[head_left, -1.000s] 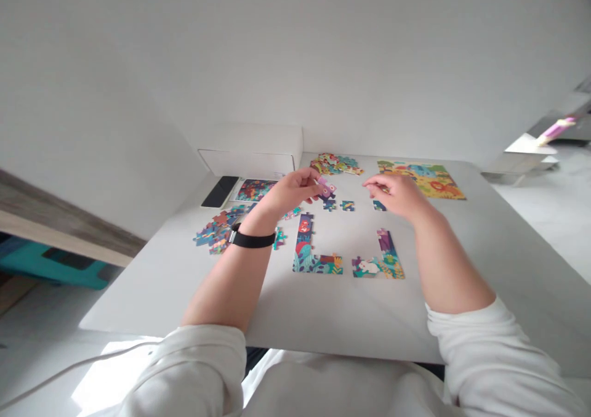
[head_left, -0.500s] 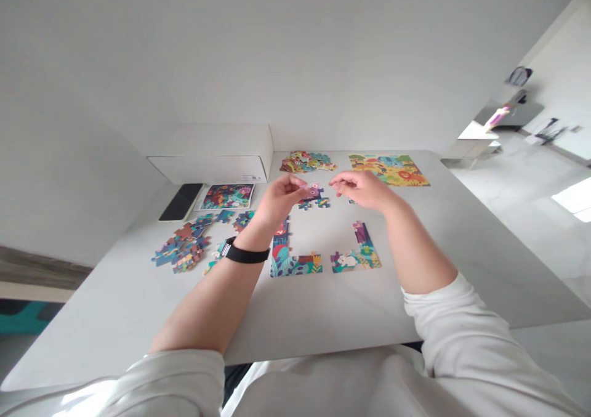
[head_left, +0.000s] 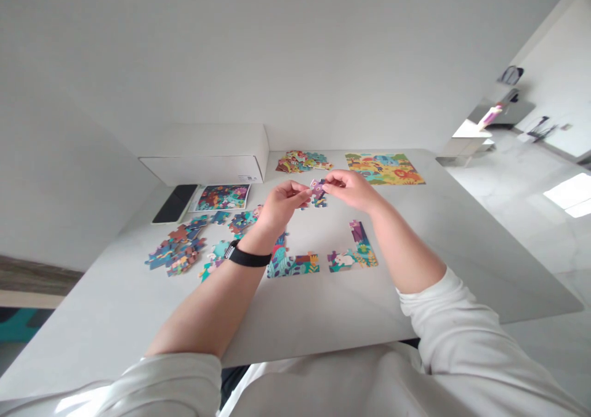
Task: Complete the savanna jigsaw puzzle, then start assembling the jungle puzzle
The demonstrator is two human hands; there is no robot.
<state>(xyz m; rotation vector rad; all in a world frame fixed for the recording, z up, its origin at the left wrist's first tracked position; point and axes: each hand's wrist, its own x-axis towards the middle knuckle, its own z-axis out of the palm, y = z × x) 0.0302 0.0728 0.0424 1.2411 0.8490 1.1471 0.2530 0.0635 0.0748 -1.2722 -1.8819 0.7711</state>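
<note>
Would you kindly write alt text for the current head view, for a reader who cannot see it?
The left hand and right hand hold a purple bit of jigsaw between them over a pale table. Nearer lie two border sections; loose pieces, a picture card and a phone are at left, a yellow animal puzzle at far right.

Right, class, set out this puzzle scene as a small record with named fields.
left hand: gripping a purple piece
right hand: gripping that same piece
near edge: a left corner section and a right corner section with a white rabbit, a gap between them
loose pieces: left pile; back pile
back left: white box, phone, picture card
back right: yellow animal picture
</note>
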